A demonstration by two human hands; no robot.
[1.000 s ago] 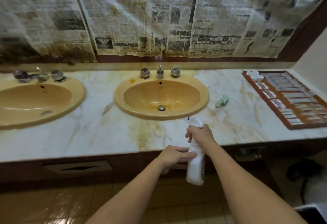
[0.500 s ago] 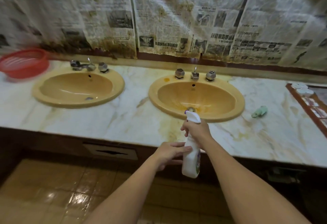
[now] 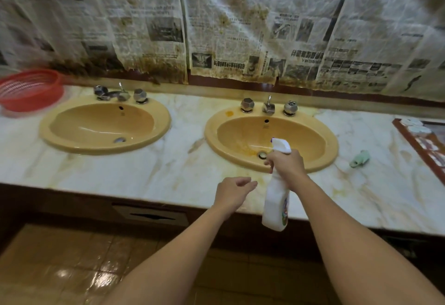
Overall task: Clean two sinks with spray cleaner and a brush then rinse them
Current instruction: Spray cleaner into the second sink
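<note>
Right fingers (image 3: 271, 163) tight round spray bottle (image 3: 276, 204) by orange-stained sink (image 3: 304, 141); left fingers (image 3: 250, 183) slack, empty.

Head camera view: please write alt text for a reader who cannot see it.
The right hand grips a white spray bottle before the right sink, one of two yellow sinks in a marble counter. The left hand hovers empty beside it. Stained newspaper covers the wall.

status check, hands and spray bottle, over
Right hand grips spray bottle at right sink. Left hand free, open. Nothing in the way.
</note>
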